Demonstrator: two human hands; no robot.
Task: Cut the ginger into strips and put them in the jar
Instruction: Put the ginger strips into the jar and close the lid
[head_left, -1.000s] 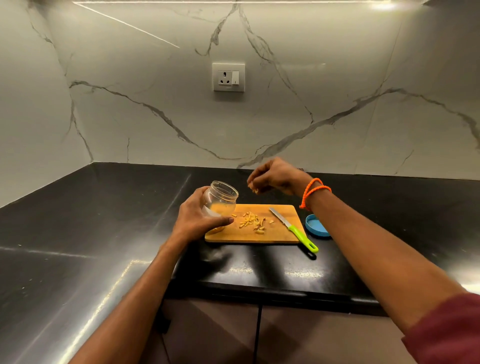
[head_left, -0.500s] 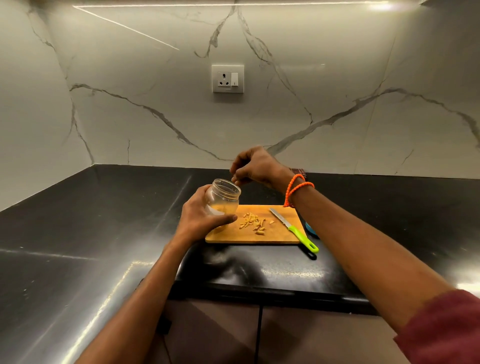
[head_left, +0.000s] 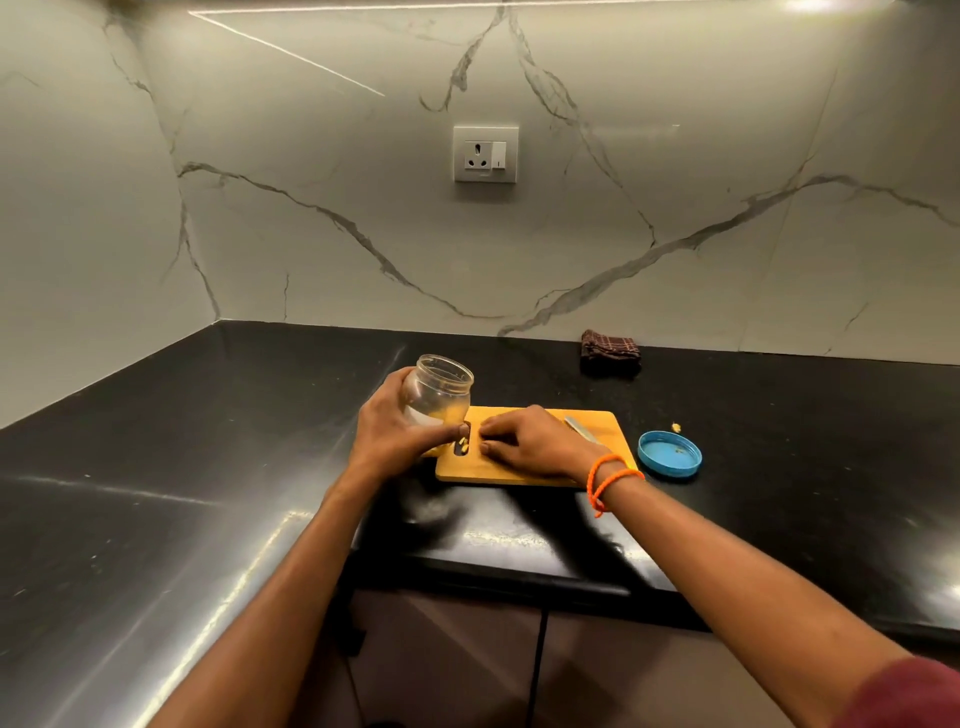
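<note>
Ginger strips (head_left: 464, 445), just a couple of yellow bits peeking out at the slot in the cutting board (head_left: 519, 475), right between the two hands. The rest of the pile is hidden under the right hand (head_left: 530, 441), which lies palm down on the board with fingers bent toward those bits; whether it has any strip pinched underneath, I cannot tell. The jar (head_left: 439, 392) is tilted, mouth open and leaning up to the right, its base at the board's left end. The left hand (head_left: 400, 431) wraps it from the left, thumb across the front of the glass. A yellowish tint shows low inside, hard to say if that is ginger or the board seen through the glass. The knife (head_left: 579, 428) is mostly covered by the right wrist, only a piece of the blade showing. An orange bracelet (head_left: 605, 478) circles that wrist. To the right on the black counter (head_left: 779, 467) sits the blue lid (head_left: 670, 453), underside up, with a small yellow scrap (head_left: 677, 426) just behind it. A dark checked cloth (head_left: 610, 353) lies by the marble wall (head_left: 311, 208), under the socket (head_left: 485, 154).
</note>
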